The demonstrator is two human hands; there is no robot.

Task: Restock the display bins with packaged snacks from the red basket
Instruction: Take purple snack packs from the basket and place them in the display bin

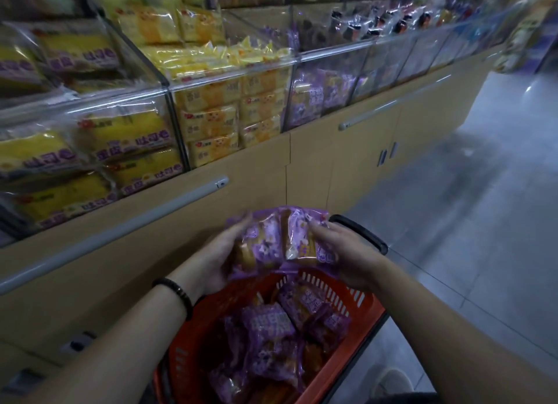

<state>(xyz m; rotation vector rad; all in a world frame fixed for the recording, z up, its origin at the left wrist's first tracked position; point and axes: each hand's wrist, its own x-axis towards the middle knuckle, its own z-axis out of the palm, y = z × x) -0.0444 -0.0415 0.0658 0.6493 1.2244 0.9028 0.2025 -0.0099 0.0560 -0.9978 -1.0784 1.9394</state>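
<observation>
A red basket (359, 322) stands on the floor below me, holding several purple snack packs (271, 325). Above its far rim I hold a bunch of the same purple packs (280, 240) between both hands. My left hand (223, 252) grips their left side and my right hand (347, 252) grips their right side. Up and to the right, a clear display bin (326, 59) holds matching purple packs (311, 95) and is partly filled.
Clear bins of yellow snack packs (211, 117) and yellow bread packs (99, 150) fill the counter to the left. Tan cabinet fronts (362, 156) with grey handles run below the bins. Grey tiled floor (468, 210) lies to the right. The basket's black handle (362, 231) sticks up behind my right hand.
</observation>
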